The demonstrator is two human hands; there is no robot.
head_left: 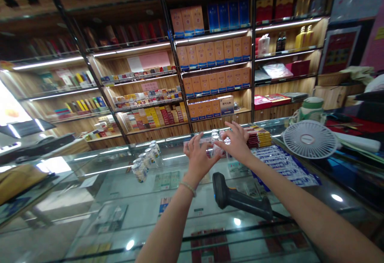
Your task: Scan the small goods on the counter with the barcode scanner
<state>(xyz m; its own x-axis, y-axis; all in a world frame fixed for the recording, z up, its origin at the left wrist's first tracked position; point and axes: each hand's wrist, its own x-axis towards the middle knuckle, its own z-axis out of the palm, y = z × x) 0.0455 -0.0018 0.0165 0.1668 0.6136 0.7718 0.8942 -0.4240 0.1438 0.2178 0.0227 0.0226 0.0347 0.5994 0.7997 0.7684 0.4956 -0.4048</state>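
Note:
My left hand (198, 155) reaches over the glass counter with curled fingers, its thumb and forefinger closed about a small clear-and-white bottle (211, 151), mostly hidden. Close beside it, my right hand (237, 139) also grips a small bottle among the group, its thumb near my left thumb; the fingers cover most of it. More small white-capped bottles (215, 134) stand just behind my hands. To the left, several matching bottles (147, 157) form a slanting row. A black barcode scanner (240, 199) lies on the glass below my hands.
Right of my hands are stacked red-and-yellow packs (260, 136), blue-and-white packets (285, 165), a white round fan (310, 139) and a green-and-white container (312, 109). Lit shelves with orange boxes (214, 53) stand behind the glass counter (120, 187). A tan item (21, 181) lies at far left.

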